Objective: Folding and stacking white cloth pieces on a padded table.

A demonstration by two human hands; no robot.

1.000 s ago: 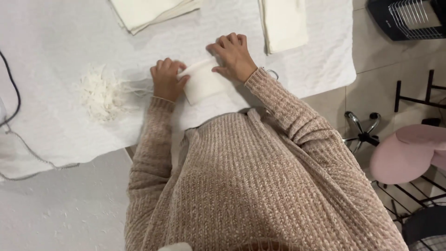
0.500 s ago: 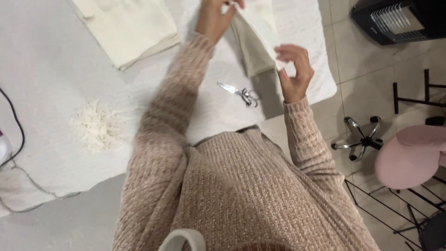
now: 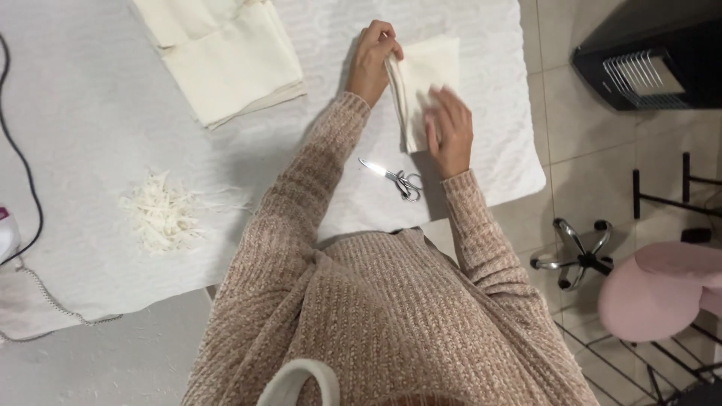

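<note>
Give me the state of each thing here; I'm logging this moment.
Folded cream cloth: pinched at its top edge by left hand, pressed flat by right hand.
Scissors: closed, lying untouched.
Cloth stack: folded.
Thread scraps: loose pile.

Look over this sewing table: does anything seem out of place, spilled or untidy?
A loose heap of pale fabric trimmings lies scattered on the white table cover, strands straying sideways. The small scissors lie beside the right hand. The cream fabric piece and the fabric stack look orderly.
</note>
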